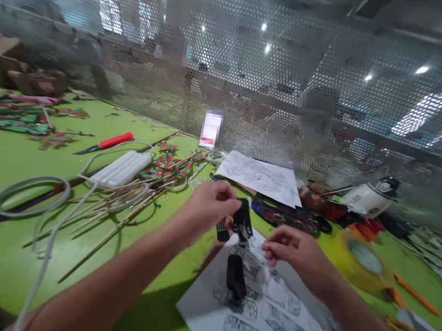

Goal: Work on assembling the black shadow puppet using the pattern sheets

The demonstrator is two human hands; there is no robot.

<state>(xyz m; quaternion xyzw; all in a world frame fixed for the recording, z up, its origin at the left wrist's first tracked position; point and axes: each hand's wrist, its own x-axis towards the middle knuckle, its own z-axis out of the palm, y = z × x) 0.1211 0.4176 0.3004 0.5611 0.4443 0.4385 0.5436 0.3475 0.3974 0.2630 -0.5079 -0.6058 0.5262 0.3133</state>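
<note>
On the green worktable (1, 175), bare toward its near-left edge, the left hand (210, 206) pinches a small black cut-out piece (243, 217) above the printed white sheet (262, 329); the right hand (295, 253) (fingers loosely curled, empty) hovers just beside it.

Two hands (208, 205) (295, 250), two printed sheets (262, 329) (261, 177)

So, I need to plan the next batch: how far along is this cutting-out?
Looks early. Done, apparently: black shapes lie by the far sheet. In hand: the left hand pinches a black cut-out piece above the printed sheet; the right hand hovers close. Left: the printed sheet's drawn figures look uncut.
</note>
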